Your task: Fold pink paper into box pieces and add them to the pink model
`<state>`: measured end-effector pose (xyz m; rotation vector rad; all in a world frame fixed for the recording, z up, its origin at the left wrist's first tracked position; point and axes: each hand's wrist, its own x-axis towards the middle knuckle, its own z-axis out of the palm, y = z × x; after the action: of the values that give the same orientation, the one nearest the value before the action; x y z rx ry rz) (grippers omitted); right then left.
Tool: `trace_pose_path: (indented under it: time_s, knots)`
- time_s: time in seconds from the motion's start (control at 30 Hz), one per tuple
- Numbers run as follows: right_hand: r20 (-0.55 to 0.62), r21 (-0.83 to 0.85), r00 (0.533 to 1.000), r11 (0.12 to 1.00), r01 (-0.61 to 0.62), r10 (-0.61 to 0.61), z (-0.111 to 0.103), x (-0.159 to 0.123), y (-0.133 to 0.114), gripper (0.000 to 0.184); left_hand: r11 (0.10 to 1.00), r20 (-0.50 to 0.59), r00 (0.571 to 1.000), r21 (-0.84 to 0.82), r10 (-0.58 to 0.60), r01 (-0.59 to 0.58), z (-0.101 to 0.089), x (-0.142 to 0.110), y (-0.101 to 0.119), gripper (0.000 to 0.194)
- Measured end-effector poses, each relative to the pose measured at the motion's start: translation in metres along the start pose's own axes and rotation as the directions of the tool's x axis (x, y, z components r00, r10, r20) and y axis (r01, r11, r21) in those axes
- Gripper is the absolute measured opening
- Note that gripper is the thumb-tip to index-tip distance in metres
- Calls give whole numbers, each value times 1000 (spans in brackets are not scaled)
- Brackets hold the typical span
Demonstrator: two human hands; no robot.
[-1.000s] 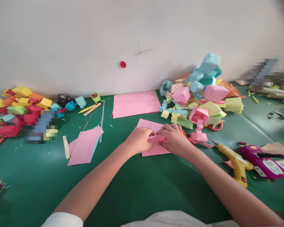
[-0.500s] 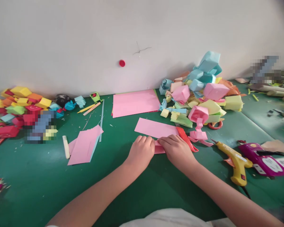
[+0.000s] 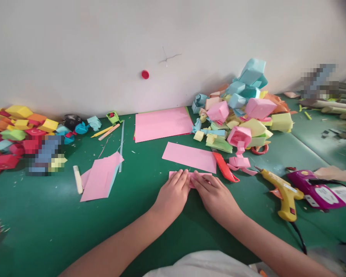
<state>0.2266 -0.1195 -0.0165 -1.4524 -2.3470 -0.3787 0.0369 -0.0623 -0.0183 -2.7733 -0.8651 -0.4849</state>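
Observation:
A narrow folded strip of pink paper lies on the green table in front of me, with its ends showing past my fingers. My left hand presses on its left part, fingers stretched out flat. On the right part, my right hand lies the same way, its fingertips close to the left ones. Both thumbs are mostly hidden. Just beyond the hands is a flat pink paper rectangle. A red utility knife rests by its right end.
Pink sheets lie by the wall. More cut pink paper is left, beside a whitish stick. Folded paper shapes pile up left and right. A yellow glue gun and purple power strip sit right.
My fingers have gone from curled around the pink strip to stretched flat over it. More of the strip's ends shows. The whole view has shifted slightly.

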Motion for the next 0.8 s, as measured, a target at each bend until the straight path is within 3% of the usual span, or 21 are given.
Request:
trace_pose_path:
  time_s: [0.13,0.37,0.53,0.8]
  knots:
    - [38,3,999,1000,12,-12,-2,-3,-2,42,999,53,998,-23,-31,32,0,-2,1,38]
    - [245,47,969,998,-52,39,-9,-8,-6,51,986,270,961,-136,-54,94,-22,-8,-2,61]
    - [266,31,959,994,-106,94,-15,-7,-1,50,982,288,955,-148,-68,115,-29,-13,-7,68]
    - [273,56,957,991,-121,101,-19,-6,3,45,983,314,943,-106,-112,152,-37,-19,-12,60]
